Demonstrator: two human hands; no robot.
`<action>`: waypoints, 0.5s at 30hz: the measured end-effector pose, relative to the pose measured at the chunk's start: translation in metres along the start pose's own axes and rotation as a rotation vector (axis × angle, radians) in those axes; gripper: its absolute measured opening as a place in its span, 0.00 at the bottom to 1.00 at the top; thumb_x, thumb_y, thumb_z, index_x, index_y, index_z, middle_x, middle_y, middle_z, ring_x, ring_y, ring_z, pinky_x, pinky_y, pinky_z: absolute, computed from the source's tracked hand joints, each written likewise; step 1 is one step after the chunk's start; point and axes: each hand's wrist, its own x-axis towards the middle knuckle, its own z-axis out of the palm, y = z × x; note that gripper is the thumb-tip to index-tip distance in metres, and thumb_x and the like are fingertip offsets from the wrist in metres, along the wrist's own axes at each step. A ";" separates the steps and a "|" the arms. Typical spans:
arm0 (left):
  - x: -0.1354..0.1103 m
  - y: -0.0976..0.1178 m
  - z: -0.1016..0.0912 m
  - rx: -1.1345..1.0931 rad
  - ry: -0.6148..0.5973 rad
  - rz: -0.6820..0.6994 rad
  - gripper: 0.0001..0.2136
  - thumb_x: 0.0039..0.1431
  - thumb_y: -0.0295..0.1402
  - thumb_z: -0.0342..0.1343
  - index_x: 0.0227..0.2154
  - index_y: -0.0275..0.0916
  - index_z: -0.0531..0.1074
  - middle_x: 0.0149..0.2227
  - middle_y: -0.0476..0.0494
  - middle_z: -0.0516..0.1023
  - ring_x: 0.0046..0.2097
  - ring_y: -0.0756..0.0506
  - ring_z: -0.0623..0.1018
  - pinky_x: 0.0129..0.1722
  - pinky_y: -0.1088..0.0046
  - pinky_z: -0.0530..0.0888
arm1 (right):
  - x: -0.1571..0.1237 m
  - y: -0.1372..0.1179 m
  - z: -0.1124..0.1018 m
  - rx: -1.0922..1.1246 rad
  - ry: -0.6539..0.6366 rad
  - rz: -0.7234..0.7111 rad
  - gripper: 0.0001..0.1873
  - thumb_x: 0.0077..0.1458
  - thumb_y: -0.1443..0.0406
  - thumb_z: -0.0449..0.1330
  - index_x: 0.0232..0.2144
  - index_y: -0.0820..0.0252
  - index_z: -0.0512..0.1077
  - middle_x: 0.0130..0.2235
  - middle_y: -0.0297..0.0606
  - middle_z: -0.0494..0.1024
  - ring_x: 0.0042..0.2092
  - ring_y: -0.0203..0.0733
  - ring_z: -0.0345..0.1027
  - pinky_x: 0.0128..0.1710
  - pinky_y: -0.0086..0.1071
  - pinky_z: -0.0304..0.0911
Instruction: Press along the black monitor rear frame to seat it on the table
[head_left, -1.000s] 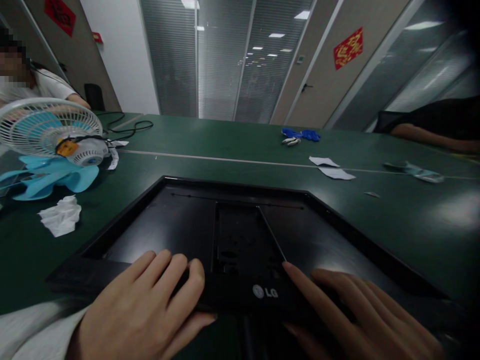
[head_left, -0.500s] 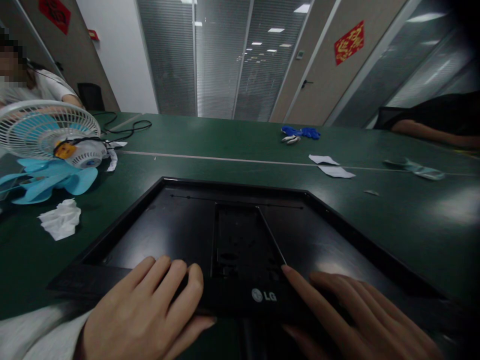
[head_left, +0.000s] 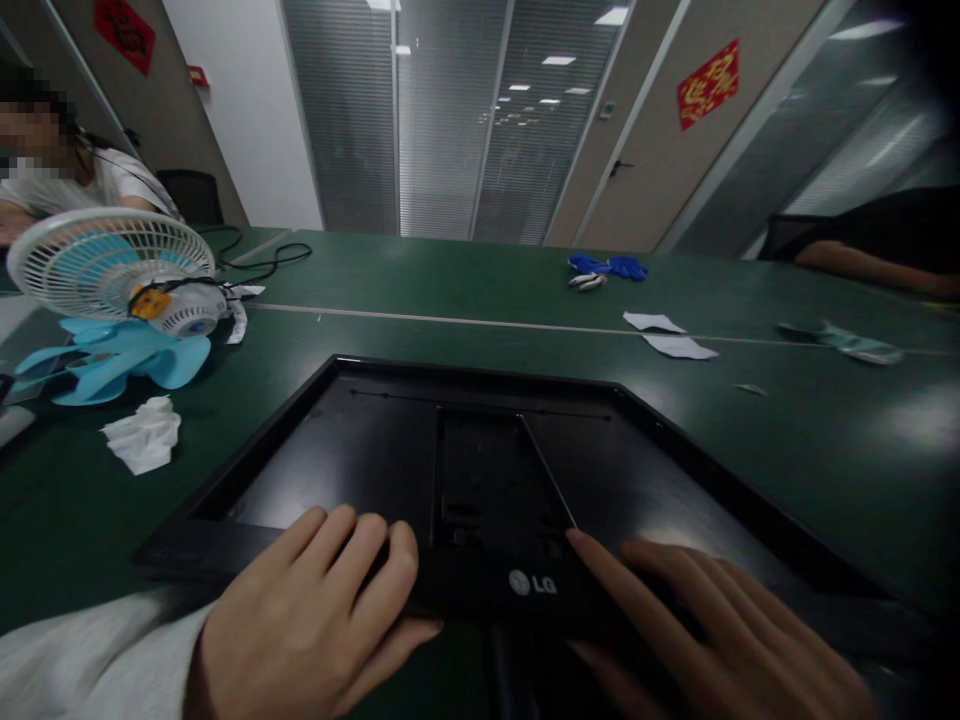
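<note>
A black LG monitor casing [head_left: 330, 445] lies over the table in front of me, its logo on the near edge and a recessed rectangle in its middle. My left hand [head_left: 315, 610] is closed around the near edge left of the logo, fingers curled over the top and thumb below. To the right of the logo, my right hand [head_left: 712, 620] grips the same edge, its index finger stretched along the recess and its thumb underneath. A dark post below the edge is partly in shadow.
On the left stand a white fan [head_left: 112, 255] and loose blue fan blades [head_left: 127, 360], with a crumpled tissue [head_left: 146, 435] nearby. Blue gloves [head_left: 607, 267] and white paper pieces [head_left: 667, 335] lie further back on the green table [head_left: 420, 270]. Two people sit at the sides.
The whole view has shifted slightly, so the fan and tissue appear further right. Both hands keep their hold on the casing's near edge, and the casing's left corner appears moved rightward.
</note>
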 end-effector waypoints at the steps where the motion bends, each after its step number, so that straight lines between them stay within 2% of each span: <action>1: 0.000 -0.001 -0.001 0.001 -0.001 0.005 0.17 0.71 0.40 0.43 0.43 0.31 0.70 0.32 0.40 0.75 0.32 0.39 0.72 0.33 0.62 0.64 | 0.001 -0.001 -0.001 0.003 0.003 0.006 0.19 0.65 0.60 0.54 0.54 0.63 0.70 0.43 0.42 0.70 0.43 0.39 0.62 0.44 0.34 0.57; 15: 0.003 -0.002 -0.007 0.016 0.009 0.039 0.17 0.70 0.40 0.44 0.42 0.31 0.71 0.32 0.40 0.74 0.32 0.40 0.72 0.32 0.64 0.66 | 0.011 -0.007 -0.016 0.043 -0.053 0.030 0.20 0.65 0.59 0.52 0.54 0.65 0.69 0.43 0.42 0.70 0.41 0.41 0.62 0.43 0.35 0.58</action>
